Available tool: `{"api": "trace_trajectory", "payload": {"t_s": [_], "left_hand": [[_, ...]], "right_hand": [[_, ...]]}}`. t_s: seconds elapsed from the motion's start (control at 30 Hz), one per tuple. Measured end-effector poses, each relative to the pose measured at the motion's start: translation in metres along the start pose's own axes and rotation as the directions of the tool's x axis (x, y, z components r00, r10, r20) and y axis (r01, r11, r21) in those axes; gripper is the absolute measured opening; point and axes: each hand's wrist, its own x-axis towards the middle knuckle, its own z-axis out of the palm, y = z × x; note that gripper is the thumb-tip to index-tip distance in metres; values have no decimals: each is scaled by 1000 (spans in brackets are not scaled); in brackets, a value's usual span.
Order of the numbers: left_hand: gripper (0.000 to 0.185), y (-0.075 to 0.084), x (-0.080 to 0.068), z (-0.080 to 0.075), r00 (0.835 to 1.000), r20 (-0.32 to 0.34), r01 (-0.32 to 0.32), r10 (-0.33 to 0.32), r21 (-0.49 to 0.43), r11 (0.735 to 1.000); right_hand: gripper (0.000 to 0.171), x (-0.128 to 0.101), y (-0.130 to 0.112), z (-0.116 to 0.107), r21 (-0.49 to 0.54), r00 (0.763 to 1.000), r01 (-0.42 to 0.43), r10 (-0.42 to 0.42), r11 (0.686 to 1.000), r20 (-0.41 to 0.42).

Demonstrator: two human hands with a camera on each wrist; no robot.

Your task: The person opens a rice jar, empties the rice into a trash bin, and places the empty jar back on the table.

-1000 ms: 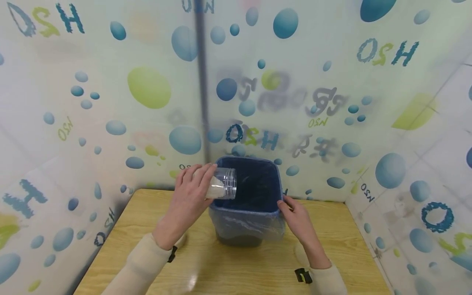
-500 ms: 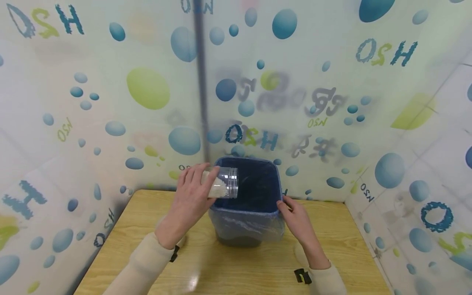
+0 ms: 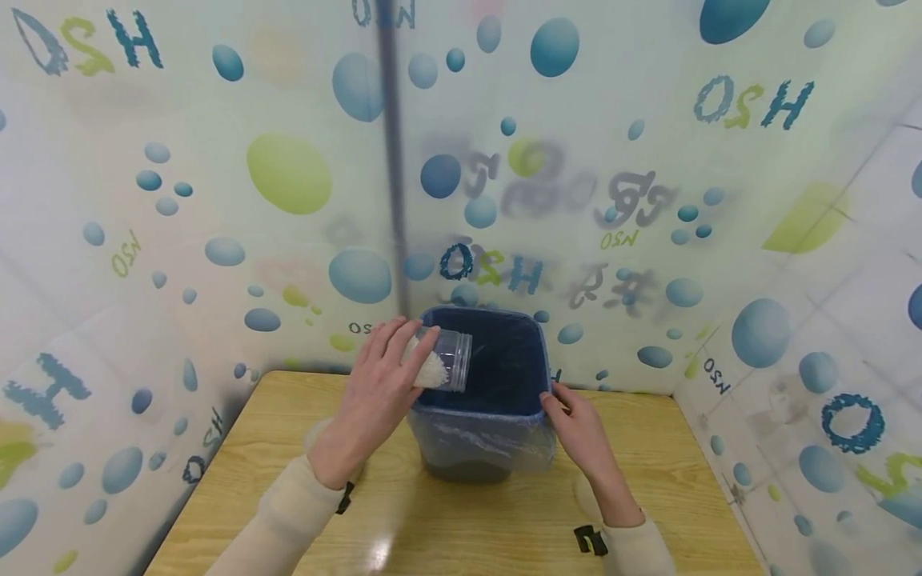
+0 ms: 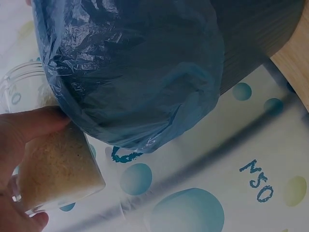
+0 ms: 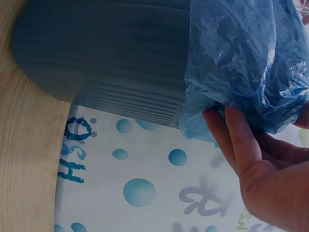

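Note:
In the head view my left hand (image 3: 378, 388) grips a clear screw-neck jar (image 3: 454, 356) lying on its side, its uncapped mouth over the opening of a dark trash bin (image 3: 467, 470). Pale grains that look like rice (image 3: 432, 372) lie in the jar; the left wrist view shows the grains (image 4: 60, 166) behind the glassy wall, thumb and fingers around it. A blue plastic bag (image 3: 479, 432) lines the bin and folds over its rim. My right hand (image 3: 582, 428) holds the bin's right rim through the bag (image 5: 231, 63), fingers outside. The bin's inside is too dark to read.
The bin stands upright on a wooden table (image 3: 403, 528), close to a curtain (image 3: 288, 240) printed with blue and green spots that rises behind and at both sides. Part of a pale round thing (image 3: 317, 432) shows beside my left wrist.
My left hand has moved slightly right, bringing the jar's mouth farther over the bin and tipping it a little lower. The grains have slid toward the mouth. My right hand stays on the rim.

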Motion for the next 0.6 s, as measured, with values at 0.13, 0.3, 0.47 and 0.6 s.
{"api": "trace_trajectory", "payload": {"t_s": [0.13, 0.3, 0.47, 0.6], "left_hand": [[102, 1, 0, 1, 1000, 18, -3, 3, 12, 1000], [105, 2, 0, 1, 999, 35, -13, 13, 9, 1000], [103, 3, 0, 1, 999, 51, -19, 18, 3, 1000], [101, 3, -1, 2, 998, 49, -35, 35, 1, 999]], "right_hand": [[52, 1, 0, 0, 5, 1000, 1, -1, 1000, -2], [49, 1, 0, 0, 15, 1000, 14, -14, 1000, -8], [50, 1, -1, 0, 19, 1000, 9, -9, 1000, -8], [50, 0, -2, 0, 19, 1000, 7, -7, 1000, -10]]}}
